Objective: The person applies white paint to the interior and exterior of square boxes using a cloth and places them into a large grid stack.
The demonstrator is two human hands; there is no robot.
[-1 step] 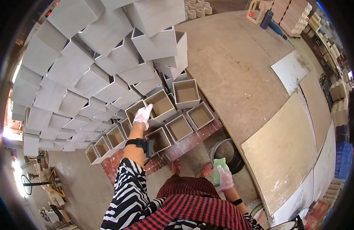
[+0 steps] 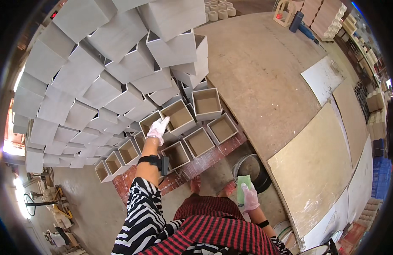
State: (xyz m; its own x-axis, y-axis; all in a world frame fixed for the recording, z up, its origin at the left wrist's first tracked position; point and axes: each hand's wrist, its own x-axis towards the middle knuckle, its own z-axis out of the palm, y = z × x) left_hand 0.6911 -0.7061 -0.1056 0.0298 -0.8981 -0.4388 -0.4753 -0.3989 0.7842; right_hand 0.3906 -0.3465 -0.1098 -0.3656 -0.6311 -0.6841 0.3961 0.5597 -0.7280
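My left hand (image 2: 157, 130), in a thin whitish glove, pinches the near-left rim of an open grey-painted wooden box (image 2: 188, 123) with a brown bottom. That box rests among similar open boxes; another box (image 2: 148, 120) is partly covered by the same hand. In my right hand (image 2: 250, 199), also gloved, is a flat light-green sponge (image 2: 244, 182), held low by my right side, apart from the boxes. Open boxes (image 2: 198, 143) stand in a row on a reddish, paint-worn board (image 2: 224, 148).
Grey boxes (image 2: 115, 36) are piled high on the left. A dark round bucket (image 2: 261, 180) stands beside my feet. At right, a large tan board (image 2: 243, 63) carries loose sheets (image 2: 319, 170). A dark blue bottle (image 2: 296, 22) stands at its far end.
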